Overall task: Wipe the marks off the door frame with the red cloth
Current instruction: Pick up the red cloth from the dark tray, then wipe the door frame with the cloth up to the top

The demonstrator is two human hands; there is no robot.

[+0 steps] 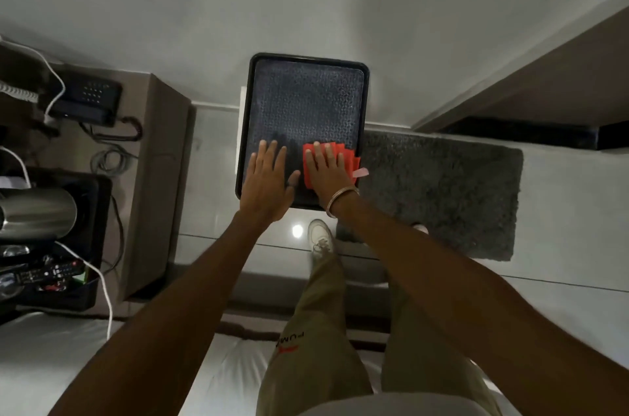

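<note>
1. Looking down, both bare arms reach forward to a pale wall, and a black tray [242, 129] with a patterned dark surface is the landmark here.
2. The left hand [267, 182] lies flat over the lower left part of the tray — fingers straight and a little spread, the thumb pointing to the right, holding nothing.
3. The right hand [327, 173] lies over the lower right part of the tray, fingers straight and close together, pressing the red cloth [345, 156] under the palm; it does not grip the cloth, it only presses it flat.
4. The cloth is folded, and its edges show past the fingers toward the right rim of the tray. A small pale tag [360, 172] sticks out at its right side.
5. A thin bangle [340, 197] is on the right wrist, just below the tray's lower right corner.
6. Right of the tray a dark grey rug [442, 194] lies on the glossy floor, touching the tray's rim or very close — I cannot tell which.
7. Below the tray a white shoe [320, 235] and olive trousers [323, 330] are visible.
8. Left of the tray stands a brown cabinet [163, 177] with cables, and farther left a steel kettle [41, 213].
9. I cannot tell for sure which surface is the door frame, and no marks can be made out.
</note>
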